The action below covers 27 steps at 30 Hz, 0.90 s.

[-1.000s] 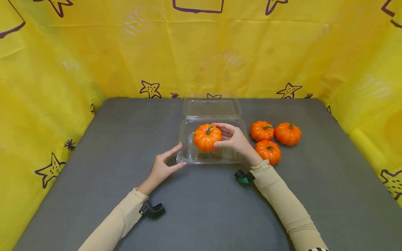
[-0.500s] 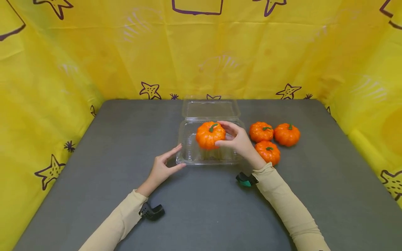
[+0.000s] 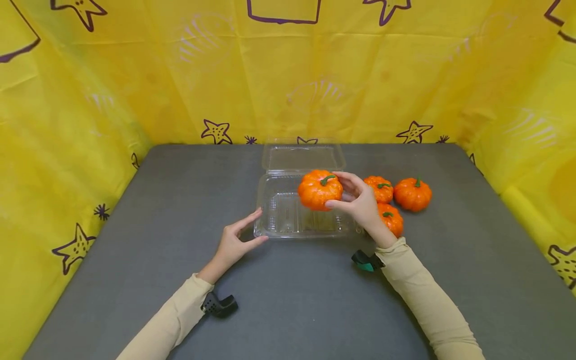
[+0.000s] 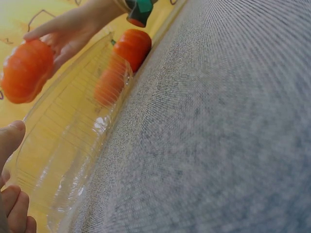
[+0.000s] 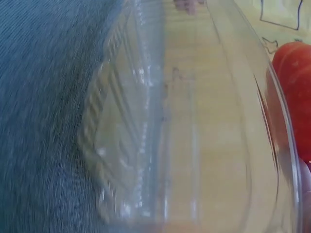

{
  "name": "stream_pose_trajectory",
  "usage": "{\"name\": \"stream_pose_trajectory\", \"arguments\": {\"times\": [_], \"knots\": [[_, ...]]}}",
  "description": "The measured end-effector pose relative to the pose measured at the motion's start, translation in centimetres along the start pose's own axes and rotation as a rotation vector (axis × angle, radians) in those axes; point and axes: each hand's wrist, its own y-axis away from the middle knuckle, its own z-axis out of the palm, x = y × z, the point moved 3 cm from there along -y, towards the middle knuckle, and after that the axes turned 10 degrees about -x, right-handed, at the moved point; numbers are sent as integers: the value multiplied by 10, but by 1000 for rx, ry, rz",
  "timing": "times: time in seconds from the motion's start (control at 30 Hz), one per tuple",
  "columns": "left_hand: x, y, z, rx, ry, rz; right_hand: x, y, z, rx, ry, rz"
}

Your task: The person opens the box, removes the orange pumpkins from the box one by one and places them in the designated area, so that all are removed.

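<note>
A small orange pumpkin [image 3: 320, 190] with a green stem is gripped from its right side by my right hand [image 3: 362, 202]. It is held above the clear plastic clamshell container [image 3: 283, 232], apart from it in the left wrist view. The container's lid [image 3: 303, 156] is folded back away from me. My left hand [image 3: 231, 242] touches the container's left front corner, thumb and fingers spread. The right wrist view shows the container's clear wall [image 5: 214, 121] close up, blurred, with the held pumpkin [image 5: 296, 97] beyond its rim.
Right of the container sit three more pumpkins: one at the back left [image 3: 379, 187], one in front [image 3: 391, 220] and one farther right [image 3: 412, 194]. My right hand and wrist partly cover the nearer two. A yellow patterned curtain [image 3: 306, 70] surrounds the grey table [image 3: 288, 300].
My right hand has carried the pumpkin rightward and slightly away from me, from over the container's middle toward its right side. The left hand has stayed at the corner.
</note>
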Motion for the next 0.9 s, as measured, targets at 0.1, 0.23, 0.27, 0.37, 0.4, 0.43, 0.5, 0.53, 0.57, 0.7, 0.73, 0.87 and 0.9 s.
{"name": "stream_pose_trajectory", "arguments": {"times": [0.1,0.23,0.27,0.37,0.4,0.43,0.5,0.53,0.57,0.7,0.73,0.87,0.9], "knots": [[0,0,0,3,-2,2,-2,3,-8,17,41,21],[0,1,0,3,4,2,-10,7,-20,38,91,18],[0,1,0,2,6,1,-13,8,-23,44,102,12],[-1,1,0,2,13,-1,-19,11,-34,73,140,5],[-1,1,0,3,14,1,-21,12,-37,80,155,8],[-1,1,0,4,14,3,-22,13,-40,86,170,16],[-1,0,1,7,13,5,-24,16,-46,96,197,32],[-1,0,1,8,13,7,-25,18,-49,100,207,43],[-1,0,1,10,15,10,-25,20,-52,102,215,50],[-1,0,1,11,20,15,-26,28,-62,109,193,42],[-2,0,1,10,22,15,-26,31,-65,114,180,36],[-2,1,0,8,21,9,-25,39,-73,149,144,11],[-2,1,0,10,19,8,-25,41,-76,155,148,11]]}}
